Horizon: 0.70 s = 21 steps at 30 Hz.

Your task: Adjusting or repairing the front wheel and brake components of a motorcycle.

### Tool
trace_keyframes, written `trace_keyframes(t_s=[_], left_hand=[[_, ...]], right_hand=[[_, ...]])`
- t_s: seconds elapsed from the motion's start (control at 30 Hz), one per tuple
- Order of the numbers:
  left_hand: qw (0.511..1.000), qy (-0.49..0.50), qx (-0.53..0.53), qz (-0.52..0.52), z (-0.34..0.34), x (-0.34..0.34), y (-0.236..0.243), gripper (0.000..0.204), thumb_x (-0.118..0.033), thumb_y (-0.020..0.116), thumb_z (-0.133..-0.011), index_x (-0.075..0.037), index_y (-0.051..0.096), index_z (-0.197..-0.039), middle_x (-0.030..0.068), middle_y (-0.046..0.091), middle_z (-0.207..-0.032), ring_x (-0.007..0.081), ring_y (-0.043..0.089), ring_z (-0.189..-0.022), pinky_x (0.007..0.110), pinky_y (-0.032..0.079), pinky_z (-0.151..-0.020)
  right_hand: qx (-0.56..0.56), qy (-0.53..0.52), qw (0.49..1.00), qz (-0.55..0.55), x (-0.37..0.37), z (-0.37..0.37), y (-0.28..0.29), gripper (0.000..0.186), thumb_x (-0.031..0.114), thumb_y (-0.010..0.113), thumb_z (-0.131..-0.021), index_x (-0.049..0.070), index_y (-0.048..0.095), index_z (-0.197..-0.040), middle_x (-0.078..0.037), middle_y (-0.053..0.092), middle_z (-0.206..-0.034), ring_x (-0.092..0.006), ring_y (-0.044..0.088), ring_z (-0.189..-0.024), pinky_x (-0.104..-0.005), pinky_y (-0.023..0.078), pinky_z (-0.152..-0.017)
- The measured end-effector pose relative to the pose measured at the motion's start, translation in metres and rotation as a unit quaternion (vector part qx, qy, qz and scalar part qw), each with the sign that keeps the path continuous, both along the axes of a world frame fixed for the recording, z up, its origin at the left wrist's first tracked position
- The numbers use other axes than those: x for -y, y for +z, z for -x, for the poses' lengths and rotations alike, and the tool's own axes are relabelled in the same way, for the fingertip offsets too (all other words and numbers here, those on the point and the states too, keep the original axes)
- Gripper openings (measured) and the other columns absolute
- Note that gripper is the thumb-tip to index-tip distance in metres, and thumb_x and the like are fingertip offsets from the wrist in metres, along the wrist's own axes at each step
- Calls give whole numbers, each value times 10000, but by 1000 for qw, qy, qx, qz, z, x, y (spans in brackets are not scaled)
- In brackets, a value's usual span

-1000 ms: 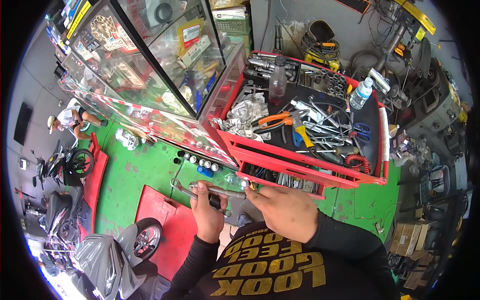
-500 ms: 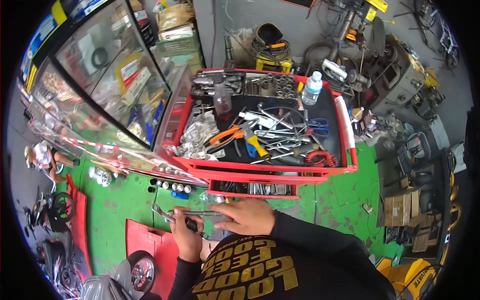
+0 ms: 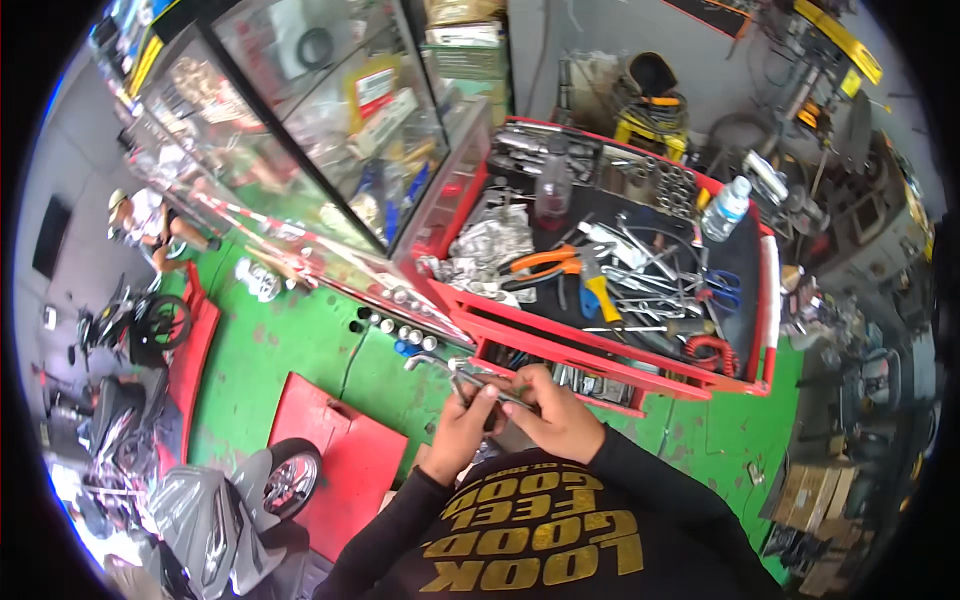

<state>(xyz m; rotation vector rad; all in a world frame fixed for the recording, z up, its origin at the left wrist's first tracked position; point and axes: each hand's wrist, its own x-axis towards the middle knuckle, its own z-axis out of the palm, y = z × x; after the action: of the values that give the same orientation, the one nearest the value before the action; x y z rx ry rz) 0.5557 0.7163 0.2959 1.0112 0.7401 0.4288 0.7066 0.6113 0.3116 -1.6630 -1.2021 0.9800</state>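
In front of my chest my two hands are close together, just short of the red tool cart [image 3: 590, 352]. My left hand [image 3: 460, 432] is closed around silver metal wrenches [image 3: 432, 362], whose bent ends stick out past the fingers on the far left side. My right hand [image 3: 562, 420] pinches a slim metal rod [image 3: 518, 402] that runs toward the left hand. Blur and my fingers hide the tools' middle parts, so I cannot tell whether the rod touches the wrenches.
On the cart's black top lie orange-handled pliers [image 3: 545, 262], blue-handled scissors [image 3: 722, 290], sockets [image 3: 668, 190] and a water bottle [image 3: 727, 210]. An open drawer [image 3: 590, 385] holds more tools. A glass cabinet [image 3: 330, 130] adjoins the cart. A motorcycle [image 3: 215, 520] stands at lower left.
My view has turned left, so the cart sits farther right. My hands have drawn closer together, and the right fingers, stretched along the rod before, are now curled around it.
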Motion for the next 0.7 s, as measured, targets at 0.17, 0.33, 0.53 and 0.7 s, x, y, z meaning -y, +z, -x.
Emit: trace_keyframes(t_s=[0.17, 0.33, 0.53, 0.7], left_hand=[[997, 3, 3, -77, -6, 5, 5, 162, -182, 445, -1065, -52, 541, -1071, 101, 619, -861, 128, 502, -597, 228, 405, -535], [995, 87, 38, -2, -8, 6, 6, 167, -214, 461, -1075, -59, 521, -1078, 107, 645, -868, 134, 568, -637, 249, 466, -578], [989, 138, 58, -17, -11, 9, -11, 157, -229, 430, -1082, -81, 481, -1073, 126, 671, -874, 158, 603, -630, 269, 482, -558], [980, 199, 12, 25, -1, 11, -14, 176, -278, 423, -1076, -109, 475, -1079, 111, 631, -809, 173, 562, -544, 257, 426, -479]], right_hand=[[-92, 1, 993, -69, -7, 3, -13, 246, 166, 524, -999, 61, 404, -1187, -103, 633, -928, -153, 565, -631, -288, 425, -530], [-237, -73, 968, -39, -17, 3, -14, 222, 198, 515, -1003, 65, 418, -1151, -57, 564, -798, -130, 503, -588, -298, 407, -530], [-260, -106, 960, 16, -26, 3, -5, 211, 241, 506, -1023, 69, 410, -1099, -64, 548, -850, -145, 506, -606, -298, 437, -577], [-161, -51, 986, -19, -19, -1, -20, 281, 253, 537, -1018, 43, 449, -1183, -90, 597, -995, -171, 567, -724, -313, 483, -662]])
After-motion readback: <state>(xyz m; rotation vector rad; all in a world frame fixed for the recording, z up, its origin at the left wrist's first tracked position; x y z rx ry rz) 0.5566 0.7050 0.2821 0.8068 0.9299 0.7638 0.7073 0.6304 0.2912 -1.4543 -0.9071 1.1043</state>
